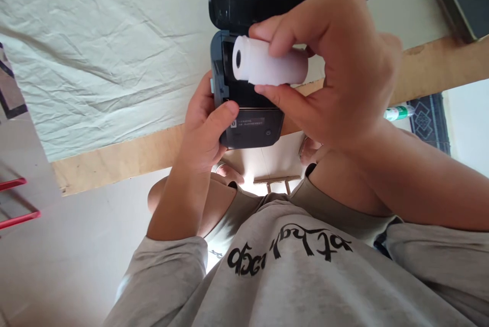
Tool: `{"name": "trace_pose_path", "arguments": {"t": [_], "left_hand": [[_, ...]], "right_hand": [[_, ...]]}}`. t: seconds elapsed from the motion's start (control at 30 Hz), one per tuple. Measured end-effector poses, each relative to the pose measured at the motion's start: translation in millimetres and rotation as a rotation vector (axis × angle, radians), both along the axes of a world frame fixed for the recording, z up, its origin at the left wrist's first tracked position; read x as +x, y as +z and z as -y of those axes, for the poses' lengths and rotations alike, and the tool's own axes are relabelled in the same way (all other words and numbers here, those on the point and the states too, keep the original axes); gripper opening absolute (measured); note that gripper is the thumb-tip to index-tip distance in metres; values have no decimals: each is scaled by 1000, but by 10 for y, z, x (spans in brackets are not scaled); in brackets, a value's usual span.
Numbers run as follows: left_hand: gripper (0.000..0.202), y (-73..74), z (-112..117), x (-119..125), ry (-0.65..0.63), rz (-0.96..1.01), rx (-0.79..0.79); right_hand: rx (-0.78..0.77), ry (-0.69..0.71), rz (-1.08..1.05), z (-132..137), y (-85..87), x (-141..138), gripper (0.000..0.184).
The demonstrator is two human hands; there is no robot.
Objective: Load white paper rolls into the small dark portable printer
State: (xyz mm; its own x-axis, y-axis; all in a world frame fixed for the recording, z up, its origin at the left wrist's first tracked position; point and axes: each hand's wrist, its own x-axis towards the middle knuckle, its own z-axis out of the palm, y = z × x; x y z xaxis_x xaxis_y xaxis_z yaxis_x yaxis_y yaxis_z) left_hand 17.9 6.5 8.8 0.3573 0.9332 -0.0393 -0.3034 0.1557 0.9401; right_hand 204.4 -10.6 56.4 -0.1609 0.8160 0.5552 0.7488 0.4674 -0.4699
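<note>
Left hand point(204, 128) curled (thumb point(225, 113) laid forward), right hand point(340, 64) arched, fingers point(282, 36) pinching

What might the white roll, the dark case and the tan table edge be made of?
White roll: probably matt paper; its outer layer is stepped near a dark-centred end. Dark case: likely hard plastic, smooth, with moulded-looking rounded corners. Tan table edge: seemingly bare wood or plywood, dull and faintly streaked.
</note>
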Motion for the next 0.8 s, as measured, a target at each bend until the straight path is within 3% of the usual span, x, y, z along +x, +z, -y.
{"name": "trace_pose_path", "arguments": {"t": [0.33, 0.53, 0.63, 0.8], "left_hand": [[31, -19, 35, 2, -15, 44, -16], [34, 5, 19, -22, -56, 97, 31], [46, 20, 6, -30, -75, 98, 37], [40, 96, 22, -43, -50, 58, -57]], "right_hand": [[-4, 87, -124, -126, -149, -128, 9], [163, 80, -67, -49, -149, -162, 9], [256, 167, -37, -4, -191, -180, 11], [326, 267, 45, -2, -276, -154, 13]]}}
